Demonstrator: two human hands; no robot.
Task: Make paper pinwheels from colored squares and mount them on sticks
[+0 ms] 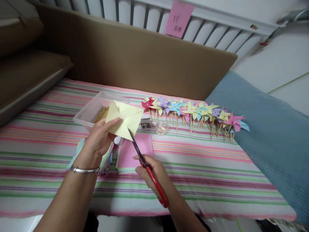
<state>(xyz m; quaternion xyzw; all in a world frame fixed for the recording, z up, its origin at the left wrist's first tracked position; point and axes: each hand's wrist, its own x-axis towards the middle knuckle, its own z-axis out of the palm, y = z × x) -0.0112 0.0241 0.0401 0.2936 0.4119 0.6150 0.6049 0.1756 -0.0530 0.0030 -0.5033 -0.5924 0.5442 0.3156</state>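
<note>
Our left grip (100, 137) pinches the yellow paper (126, 116) above the striped cloth (205, 167), near the box (83, 112); our right grip (153, 172) clasps the scissors (155, 184), which cross the paper's lower edge.

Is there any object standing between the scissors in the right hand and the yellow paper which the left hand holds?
Nothing visible stands in between. The right hand holds the red-handled scissors, whose blades meet the yellow paper at its lower corner. The left hand grips the paper's left side, its thumb apart from the blades.
</note>
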